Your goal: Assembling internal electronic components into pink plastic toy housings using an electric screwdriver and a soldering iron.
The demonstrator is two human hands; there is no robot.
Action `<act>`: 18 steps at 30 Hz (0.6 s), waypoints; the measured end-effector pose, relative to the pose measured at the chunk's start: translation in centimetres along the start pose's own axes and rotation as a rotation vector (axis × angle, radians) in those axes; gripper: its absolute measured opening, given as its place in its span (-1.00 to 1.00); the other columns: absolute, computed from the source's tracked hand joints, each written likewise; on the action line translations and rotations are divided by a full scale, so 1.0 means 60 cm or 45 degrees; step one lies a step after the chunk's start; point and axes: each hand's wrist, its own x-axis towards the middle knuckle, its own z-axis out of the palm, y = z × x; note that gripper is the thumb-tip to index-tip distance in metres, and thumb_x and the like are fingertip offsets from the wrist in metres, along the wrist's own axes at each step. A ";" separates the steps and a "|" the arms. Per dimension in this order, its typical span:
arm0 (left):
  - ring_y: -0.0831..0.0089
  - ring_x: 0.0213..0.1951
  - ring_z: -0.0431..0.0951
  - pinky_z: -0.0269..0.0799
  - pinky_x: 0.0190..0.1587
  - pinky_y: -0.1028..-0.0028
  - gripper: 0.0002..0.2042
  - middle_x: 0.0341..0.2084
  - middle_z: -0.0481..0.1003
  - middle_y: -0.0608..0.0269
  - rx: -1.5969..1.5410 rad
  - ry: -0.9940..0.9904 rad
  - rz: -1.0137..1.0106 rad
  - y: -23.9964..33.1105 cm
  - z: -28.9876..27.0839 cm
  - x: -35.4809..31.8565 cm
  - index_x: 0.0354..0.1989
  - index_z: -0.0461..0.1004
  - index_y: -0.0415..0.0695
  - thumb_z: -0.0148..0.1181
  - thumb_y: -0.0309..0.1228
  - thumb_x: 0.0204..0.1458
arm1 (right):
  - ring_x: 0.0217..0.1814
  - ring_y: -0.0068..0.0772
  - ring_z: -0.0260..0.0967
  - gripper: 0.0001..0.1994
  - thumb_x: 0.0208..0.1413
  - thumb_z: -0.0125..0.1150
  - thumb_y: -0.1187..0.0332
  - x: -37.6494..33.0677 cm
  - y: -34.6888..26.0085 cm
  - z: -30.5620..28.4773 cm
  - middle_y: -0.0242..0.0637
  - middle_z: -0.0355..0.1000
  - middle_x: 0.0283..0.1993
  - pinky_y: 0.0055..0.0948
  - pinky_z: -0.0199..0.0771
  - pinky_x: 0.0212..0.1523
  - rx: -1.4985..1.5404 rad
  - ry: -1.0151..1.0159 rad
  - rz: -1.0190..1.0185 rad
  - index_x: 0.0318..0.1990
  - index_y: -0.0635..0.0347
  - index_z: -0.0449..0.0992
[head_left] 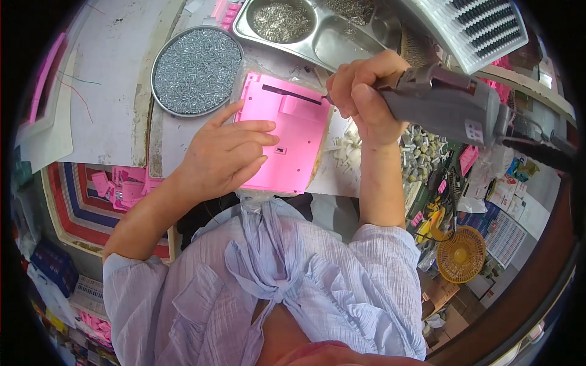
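A pink plastic casing [294, 160] with small holes and a long dark slot lies on the worktable in front of me, on some clear plastic film. My left hand [223, 152] rests across its left side, fingers spread, one fingertip at the left edge and others on the face. My right hand [373, 91] is wrapped round the front of a grey electric screwdriver [442, 110], held nearly level. The screwdriver's tip is at the casing's upper right edge, and a dark cord leaves its back end. Whether the tip touches a screw is too small to tell.
Left of the casing stands a round tray [196, 72] full of small screws. Behind is a steel compartment tray [345, 46] with metal parts. A white tray of black bristle-like strips [482, 30] sits upper right. Small grey parts [421, 152] lie right; a yellow basket [461, 253] stands lower.
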 end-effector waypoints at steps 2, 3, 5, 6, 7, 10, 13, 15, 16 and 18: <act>0.32 0.09 0.64 0.17 0.41 0.01 -0.90 -0.17 0.68 0.29 -0.031 0.008 -0.020 0.000 0.003 -0.001 -0.46 0.47 -0.10 0.26 -0.55 0.03 | -0.63 -0.48 0.21 -0.74 0.23 0.33 0.27 0.005 -0.005 -0.005 -0.31 0.31 -0.63 -0.34 0.28 -0.51 0.045 -0.080 0.008 -0.27 0.19 0.36; 0.33 0.09 0.64 0.16 0.42 0.01 -0.91 -0.17 0.68 0.29 -0.051 0.013 -0.039 0.001 0.004 -0.006 -0.45 0.48 -0.09 0.26 -0.55 0.03 | -0.63 -0.48 0.21 -0.74 0.22 0.33 0.26 0.010 -0.013 -0.001 -0.32 0.31 -0.63 -0.34 0.27 -0.52 0.065 -0.077 -0.028 -0.25 0.19 0.38; 0.33 0.08 0.64 0.13 0.43 0.01 -0.92 -0.16 0.68 0.29 -0.103 0.043 -0.094 -0.001 -0.001 -0.010 -0.42 0.51 -0.08 0.27 -0.55 0.03 | -0.62 -0.51 0.21 -0.74 0.21 0.33 0.22 0.018 -0.041 0.014 -0.37 0.31 -0.63 -0.36 0.25 -0.54 0.118 -0.033 -0.140 -0.18 0.17 0.41; 0.33 0.07 0.65 0.11 0.44 0.01 -0.93 -0.16 0.68 0.29 -0.168 0.054 -0.116 0.000 -0.001 -0.007 -0.40 0.53 -0.07 0.28 -0.54 0.03 | -0.63 -0.53 0.22 -0.73 0.21 0.33 0.20 0.016 -0.068 0.022 -0.41 0.31 -0.62 -0.37 0.25 -0.55 0.188 -0.026 -0.179 -0.15 0.14 0.42; 0.33 0.06 0.65 0.09 0.45 0.01 -0.93 -0.16 0.68 0.29 -0.237 0.051 -0.142 0.005 0.000 -0.008 -0.38 0.55 -0.06 0.28 -0.54 0.03 | -0.63 -0.54 0.22 -0.72 0.21 0.33 0.17 0.012 -0.093 0.029 -0.44 0.31 -0.61 -0.39 0.24 -0.56 0.258 -0.015 -0.223 -0.11 0.11 0.42; 0.35 0.03 0.67 0.00 0.47 -0.02 -0.93 -0.16 0.69 0.27 -0.222 0.178 -0.105 0.010 0.006 -0.010 -0.34 0.58 -0.05 0.30 -0.53 0.03 | -0.66 -0.57 0.24 -0.70 0.22 0.32 0.09 -0.007 -0.122 0.068 -0.51 0.34 -0.58 -0.45 0.26 -0.60 0.467 -0.132 -0.199 -0.10 0.01 0.40; 0.41 -0.09 0.69 0.04 0.45 -0.01 -0.83 -0.18 0.69 0.32 -0.063 0.289 -0.004 0.011 0.006 -0.017 -0.20 0.57 -0.02 0.40 -0.46 0.04 | -0.67 -0.57 0.27 -0.67 0.22 0.34 0.04 -0.013 -0.118 0.100 -0.51 0.37 -0.56 -0.49 0.26 -0.64 0.515 -0.225 -0.207 -0.15 0.00 0.37; 0.42 -0.11 0.70 0.03 0.44 -0.02 -0.82 -0.17 0.69 0.33 -0.039 0.295 -0.005 0.012 0.002 -0.019 -0.20 0.58 -0.01 0.41 -0.45 0.04 | -0.67 -0.57 0.28 -0.67 0.23 0.34 0.05 -0.010 -0.115 0.113 -0.51 0.37 -0.56 -0.50 0.25 -0.65 0.525 -0.225 -0.223 -0.16 0.02 0.36; 0.43 -0.13 0.70 0.02 0.44 -0.02 -0.82 -0.17 0.69 0.33 -0.032 0.297 -0.003 0.012 0.000 -0.020 -0.20 0.58 0.00 0.41 -0.45 0.04 | -0.66 -0.57 0.29 -0.67 0.23 0.34 0.06 -0.009 -0.115 0.119 -0.50 0.38 -0.56 -0.51 0.25 -0.65 0.526 -0.221 -0.230 -0.16 0.02 0.36; 0.44 -0.14 0.70 0.04 0.43 -0.02 -0.82 -0.18 0.69 0.34 -0.044 0.289 0.003 0.010 -0.004 -0.021 -0.20 0.58 0.00 0.41 -0.45 0.04 | -0.66 -0.57 0.29 -0.67 0.23 0.34 0.06 -0.005 -0.117 0.125 -0.50 0.37 -0.56 -0.51 0.25 -0.65 0.528 -0.233 -0.206 -0.16 0.03 0.36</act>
